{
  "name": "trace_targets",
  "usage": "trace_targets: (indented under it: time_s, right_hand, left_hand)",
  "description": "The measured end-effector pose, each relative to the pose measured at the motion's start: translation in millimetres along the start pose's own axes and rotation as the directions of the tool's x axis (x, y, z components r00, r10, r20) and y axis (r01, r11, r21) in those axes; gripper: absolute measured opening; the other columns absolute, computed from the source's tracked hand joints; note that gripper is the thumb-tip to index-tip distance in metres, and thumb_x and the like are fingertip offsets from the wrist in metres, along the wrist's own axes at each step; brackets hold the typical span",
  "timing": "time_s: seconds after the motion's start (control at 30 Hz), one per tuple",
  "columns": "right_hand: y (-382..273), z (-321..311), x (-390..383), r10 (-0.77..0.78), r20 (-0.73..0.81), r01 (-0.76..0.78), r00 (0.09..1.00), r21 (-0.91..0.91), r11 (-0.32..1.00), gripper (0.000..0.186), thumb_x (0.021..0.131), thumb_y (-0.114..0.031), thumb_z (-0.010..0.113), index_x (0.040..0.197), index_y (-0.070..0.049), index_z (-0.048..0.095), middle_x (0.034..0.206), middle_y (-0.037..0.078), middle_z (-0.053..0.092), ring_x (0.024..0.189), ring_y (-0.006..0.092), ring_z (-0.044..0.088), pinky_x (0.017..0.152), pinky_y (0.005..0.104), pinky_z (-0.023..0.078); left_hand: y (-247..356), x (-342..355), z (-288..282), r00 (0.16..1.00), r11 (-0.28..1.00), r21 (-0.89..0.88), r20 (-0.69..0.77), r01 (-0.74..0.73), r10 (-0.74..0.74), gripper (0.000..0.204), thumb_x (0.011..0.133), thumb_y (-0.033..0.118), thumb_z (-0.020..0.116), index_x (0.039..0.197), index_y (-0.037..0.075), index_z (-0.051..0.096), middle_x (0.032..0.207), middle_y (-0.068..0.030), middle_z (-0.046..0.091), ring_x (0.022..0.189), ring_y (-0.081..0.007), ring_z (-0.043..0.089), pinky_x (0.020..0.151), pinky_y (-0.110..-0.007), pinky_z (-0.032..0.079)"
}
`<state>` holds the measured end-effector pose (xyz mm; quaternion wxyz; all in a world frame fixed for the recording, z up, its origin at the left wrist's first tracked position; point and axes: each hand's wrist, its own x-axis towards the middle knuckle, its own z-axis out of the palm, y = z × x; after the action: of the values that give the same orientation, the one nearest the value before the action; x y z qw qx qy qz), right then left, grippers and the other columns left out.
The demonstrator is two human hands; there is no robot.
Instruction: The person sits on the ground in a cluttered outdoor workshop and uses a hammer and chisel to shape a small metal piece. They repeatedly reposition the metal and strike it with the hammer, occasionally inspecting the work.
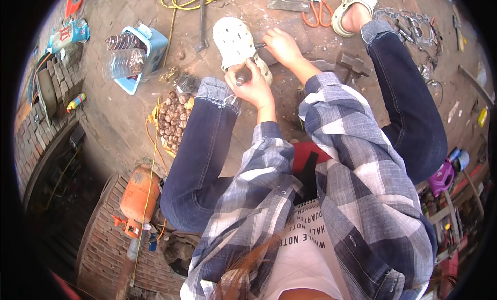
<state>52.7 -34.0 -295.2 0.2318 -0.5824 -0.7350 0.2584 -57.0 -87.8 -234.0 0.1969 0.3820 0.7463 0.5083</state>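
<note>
Head view: we see both forearms reaching forward from the lower edge, plaid sleeves pushed up off the wrists. Both hands work low near the inner edge of the left clog (233, 38). Left hand (254, 89): wrapped around a brown handle (240, 82), its butt end facing us. Right hand (282, 47): ahead and to the right, knuckles up, fingertips narrowed on a small dark piece (260, 45); too small for us to identify. Handle and piece sit close together, just over the clog's edge.

Surface: worn brick-like floor (199, 67), dusty. Beyond the hands we have a flat metal blade (287, 5) beside orange-handled scissors (311, 18); a hammer head (354, 63) lies right of the right forearm. Left side: blue basket (155, 54) with clear plastic bottles (124, 62), pile of round brown nuts (174, 120) near the left shin, orange motor unit (140, 194) behind. Purple container (441, 179) far right.
</note>
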Motion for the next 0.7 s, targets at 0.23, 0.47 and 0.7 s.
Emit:
trace_targets:
  time_s: [0.23, 0.47, 0.7]
  right_hand:
    - [-2, 2, -3, -0.019, -0.031, 0.018, 0.999, -0.041, 0.999, 0.006, 0.074, -0.010, 0.059, 0.078, -0.006, 0.058, 0.086, 0.008, 0.055, 0.090, 0.0272, 0.055, 0.078, 0.0384, 0.049]
    - [-1, 2, -3, -0.031, -0.033, 0.029, 0.999, -0.038, 0.999, 0.006, 0.074, -0.011, 0.057, 0.078, -0.006, 0.057, 0.086, 0.008, 0.054, 0.090, 0.0276, 0.055, 0.078, 0.0384, 0.049]
    - [-3, 4, -2, -0.007, -0.048, 0.005, 0.999, -0.046, 0.999, 0.007, 0.073, -0.010, 0.059, 0.079, -0.007, 0.057, 0.085, 0.008, 0.054, 0.090, 0.0274, 0.055, 0.078, 0.0382, 0.049]
  left_hand:
    - [8, 1, 1, 0.989, 0.988, 0.048, 0.029, -0.145, 0.144, 0.015, 0.084, -0.001, 0.064, 0.085, 0.001, 0.049, 0.072, -0.0054, 0.055, 0.054, -0.0100, 0.054, 0.048, -0.023, 0.045]
    - [5, -2, -1, 1.000, 1.000, 0.013, 0.008, 0.001, -0.001, 0.017, 0.077, 0.001, 0.069, 0.083, 0.000, 0.053, 0.082, -0.0092, 0.056, 0.077, -0.0229, 0.055, 0.072, -0.036, 0.044]
    - [6, -1, 1, 0.999, 0.998, -0.031, 0.001, 0.052, -0.052, 0.018, 0.076, 0.001, 0.069, 0.083, 0.000, 0.053, 0.084, -0.0095, 0.056, 0.080, -0.0247, 0.056, 0.076, -0.038, 0.045]
